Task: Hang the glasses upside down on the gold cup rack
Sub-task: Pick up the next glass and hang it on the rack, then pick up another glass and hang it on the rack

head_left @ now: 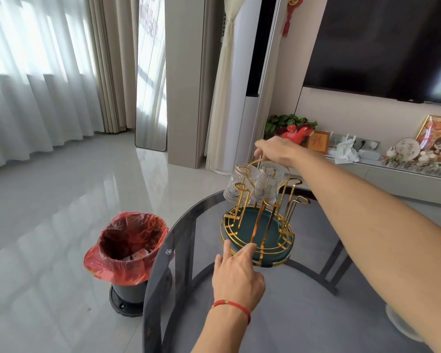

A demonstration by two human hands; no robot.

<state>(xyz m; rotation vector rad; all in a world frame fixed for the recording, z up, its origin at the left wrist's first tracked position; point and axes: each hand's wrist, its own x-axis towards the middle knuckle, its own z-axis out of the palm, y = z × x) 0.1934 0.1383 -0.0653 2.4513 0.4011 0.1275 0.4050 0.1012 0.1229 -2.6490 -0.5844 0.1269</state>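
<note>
Gold cup rack (259,225) stands on the dark glass table (303,314), toward its far edge, with a green round tray as its base. Two ribbed glasses (250,186) hang upside down on its far-side prongs, side by side; near and right prongs bare. Right hand (278,150) reaches over the top, fingers (259,146) pinched on the rack's loop handle. Left hand (237,273), red cord at wrist, has fingers spread open, two fingertips touching the rack's near rim. Red-lined waste bin (126,250) on floor, left of table.
</note>
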